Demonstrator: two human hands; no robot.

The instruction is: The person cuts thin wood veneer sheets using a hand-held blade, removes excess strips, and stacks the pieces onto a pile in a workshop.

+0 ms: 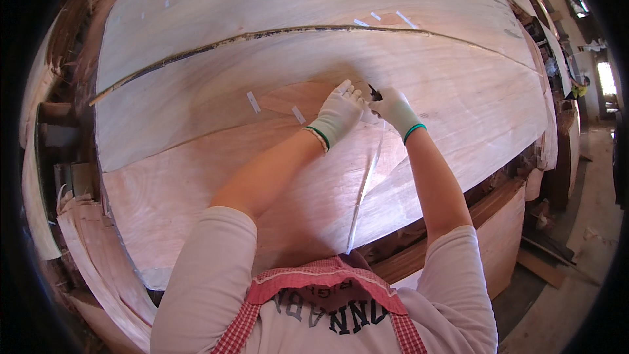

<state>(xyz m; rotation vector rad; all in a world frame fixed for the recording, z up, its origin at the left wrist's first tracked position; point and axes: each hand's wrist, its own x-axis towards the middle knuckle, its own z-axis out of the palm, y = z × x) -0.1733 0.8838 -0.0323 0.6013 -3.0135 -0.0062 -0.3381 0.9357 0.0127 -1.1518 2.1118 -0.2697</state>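
Observation:
My left hand (337, 115), in a white glove with a green cuff, rests over a pale pinkish wood veneer sheet (262, 157), its fingers curled; what they hold, if anything, cannot be made out. Beside it, my right hand (396, 111), gloved alike, is closed around a small black tool (374, 93), mostly hidden by the fingers. A long narrow white strip (364, 190) runs from just below my right hand to the sheet's near edge. Short white strips (253, 102) lie on the veneer left of my hands, one of them (298, 115) close to my left wrist.
A long thin stick (242, 37) lies across the veneer beyond my hands. More short white strips (375, 16) are past it. Stacked veneer pieces (105, 255) stand at the left, and boards (498, 236) at the near right. A person in yellow (580, 87) is far right.

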